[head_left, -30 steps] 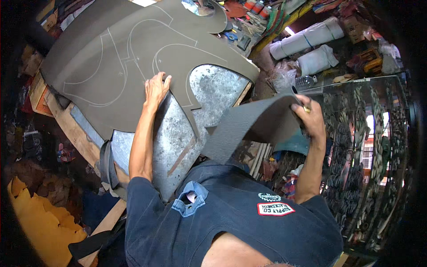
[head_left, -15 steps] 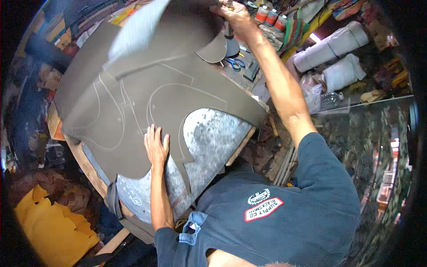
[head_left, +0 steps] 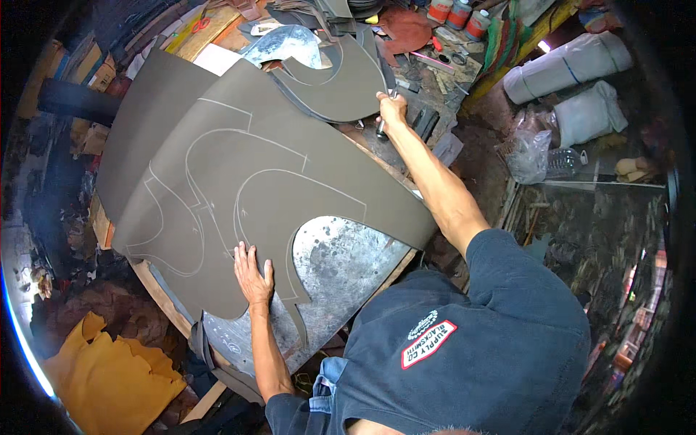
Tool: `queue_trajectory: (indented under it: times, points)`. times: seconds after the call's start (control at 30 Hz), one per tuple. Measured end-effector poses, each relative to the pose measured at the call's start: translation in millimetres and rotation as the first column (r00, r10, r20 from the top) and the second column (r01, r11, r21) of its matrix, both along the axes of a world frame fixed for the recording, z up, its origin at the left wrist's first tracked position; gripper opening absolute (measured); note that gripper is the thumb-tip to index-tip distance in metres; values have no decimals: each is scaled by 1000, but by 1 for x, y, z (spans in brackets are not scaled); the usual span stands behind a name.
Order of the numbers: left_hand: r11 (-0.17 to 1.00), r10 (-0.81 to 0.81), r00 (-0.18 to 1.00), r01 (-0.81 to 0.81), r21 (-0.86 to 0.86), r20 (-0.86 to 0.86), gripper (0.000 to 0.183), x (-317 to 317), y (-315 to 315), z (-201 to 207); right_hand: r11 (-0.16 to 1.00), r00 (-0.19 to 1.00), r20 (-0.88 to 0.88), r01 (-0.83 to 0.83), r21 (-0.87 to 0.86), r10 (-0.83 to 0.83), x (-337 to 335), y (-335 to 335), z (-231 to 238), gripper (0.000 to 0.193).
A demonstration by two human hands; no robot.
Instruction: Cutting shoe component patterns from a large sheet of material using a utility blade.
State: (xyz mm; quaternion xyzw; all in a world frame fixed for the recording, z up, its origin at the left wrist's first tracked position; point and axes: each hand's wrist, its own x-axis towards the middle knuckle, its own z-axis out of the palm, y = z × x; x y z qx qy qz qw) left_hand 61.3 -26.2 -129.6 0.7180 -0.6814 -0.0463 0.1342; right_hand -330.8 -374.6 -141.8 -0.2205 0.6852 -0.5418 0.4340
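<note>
I stood over a worn, mottled metal-topped workbench (head_left: pixel 341 261) in a crowded workshop, its far edge at twelve o'clock heaped with tools and scraps. On the floor at seven o'clock lay one mustard-yellow hide (head_left: pixel 109 370); at two o'clock were two white rolled bundles (head_left: pixel 573 65), and near one o'clock three small red-labelled tins (head_left: pixel 457 14). One large dark olive-grey leather sheet (head_left: pixel 239 167), chalked with curved pattern outlines, covered most of the bench, and one smaller cut piece of the same grey leather (head_left: pixel 341 83) lay at its twelve o'clock end, overlapping it.

My left hand (head_left: pixel 251 270) lay flat with fingers spread on the near edge of the sheet at six o'clock, gripping nothing, only pressing down. My right hand (head_left: pixel 391 110) was stretched out to one o'clock, clenched around a small dark tool handle (head_left: pixel 381 130), just beside the cut piece's right edge.
</note>
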Motion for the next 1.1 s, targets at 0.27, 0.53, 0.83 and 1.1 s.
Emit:
queue_trajectory:
  times: [0.27,0.53,0.83,1.1]
  points:
    - [999,0,1000,-1,54,23,51,-4,0,5,979,942,291,195,-59,-170,-6,-25,-18,24]
    - [998,20,1000,-21,53,10,54,-2,3,0,942,968,251,55,-331,31,15,-1,12,31]
    - [998,27,1000,-28,51,11,55,-1,-1,2,994,913,-396,-108,-11,95,-6,-19,-10,34]
    - [999,29,1000,-29,34,-4,55,-3,3,0,968,848,-471,-240,69,244,-14,-28,13,55]
